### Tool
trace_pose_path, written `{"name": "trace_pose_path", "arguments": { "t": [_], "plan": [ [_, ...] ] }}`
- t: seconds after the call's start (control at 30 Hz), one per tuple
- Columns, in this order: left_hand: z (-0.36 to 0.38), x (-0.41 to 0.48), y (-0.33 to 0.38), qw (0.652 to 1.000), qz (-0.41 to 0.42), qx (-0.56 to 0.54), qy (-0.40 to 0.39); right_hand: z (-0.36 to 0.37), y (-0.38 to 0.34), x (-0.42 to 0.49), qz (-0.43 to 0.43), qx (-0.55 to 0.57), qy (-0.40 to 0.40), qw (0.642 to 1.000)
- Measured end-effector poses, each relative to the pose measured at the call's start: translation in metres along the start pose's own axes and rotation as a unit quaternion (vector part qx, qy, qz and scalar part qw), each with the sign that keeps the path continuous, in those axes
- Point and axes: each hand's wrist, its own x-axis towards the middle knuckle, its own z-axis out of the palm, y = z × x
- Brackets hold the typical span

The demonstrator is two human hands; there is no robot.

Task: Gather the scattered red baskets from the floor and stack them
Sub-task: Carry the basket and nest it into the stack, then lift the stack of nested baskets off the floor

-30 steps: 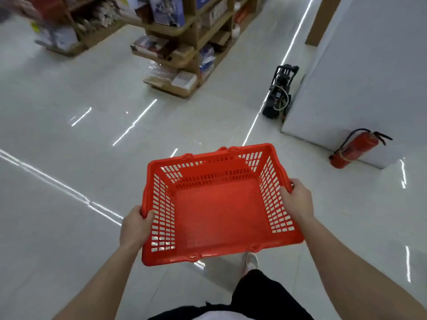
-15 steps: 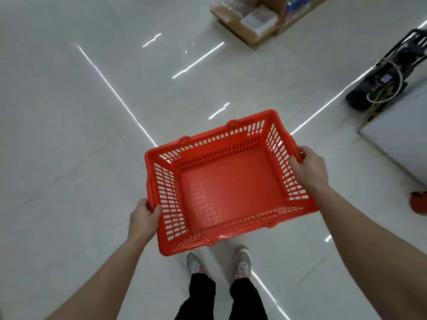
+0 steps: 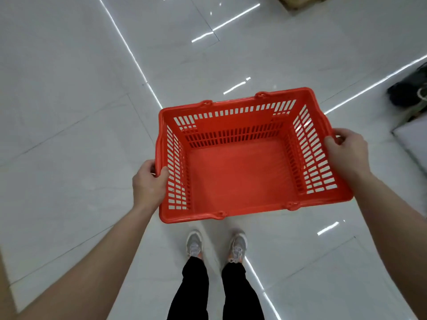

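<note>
Floor (image 3: 69, 135): glossy white tiles, thin grout lines, streaks of reflected ceiling light. On it: person's two grey sneakers (image 3: 194, 243), a dark blurred object (image 3: 409, 91) at right edge, pale box corner (image 3: 298, 1) at top.

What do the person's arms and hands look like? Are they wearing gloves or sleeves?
No gloves and no sleeves in view. The left hand and right hand are bare, and both forearms are bare as far as the picture shows. I see no watch, ring or bracelet on them.

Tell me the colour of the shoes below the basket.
Grey shoes with orange accents, head view.
</note>
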Motion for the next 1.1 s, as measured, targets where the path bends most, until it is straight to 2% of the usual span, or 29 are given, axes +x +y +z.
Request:
{"name": "trace_pose_path", "arguments": {
  "t": [0.3,0.57,0.7,0.83,1.0,1.1],
  "plan": [
    [0.002,0.018,0.012,0.999,0.016,-0.034,0.020,-0.007,-0.013,0.006,-0.008,0.048,0.024,0.999],
    [0.049,0.019,-0.049,0.998,-0.036,0.023,-0.043,0.042,0.040,0.000,0.007,0.019,-0.014,1.000],
    [0.067,0.017,-0.083,0.987,-0.054,0.068,-0.134,0.067,0.075,-0.004,0.010,-0.053,-0.089,0.995],
    [0.079,-0.009,-0.099,0.978,-0.082,0.080,-0.172,0.081,0.113,-0.031,0.066,-0.121,-0.072,0.988],
    [0.083,-0.063,-0.126,0.973,-0.109,0.071,-0.193,0.087,0.158,-0.086,0.116,-0.137,-0.105,0.978],
    [0.092,-0.085,-0.150,0.968,-0.121,0.079,-0.204,0.088,0.185,-0.111,0.151,-0.104,-0.104,0.978]
  ]
}}
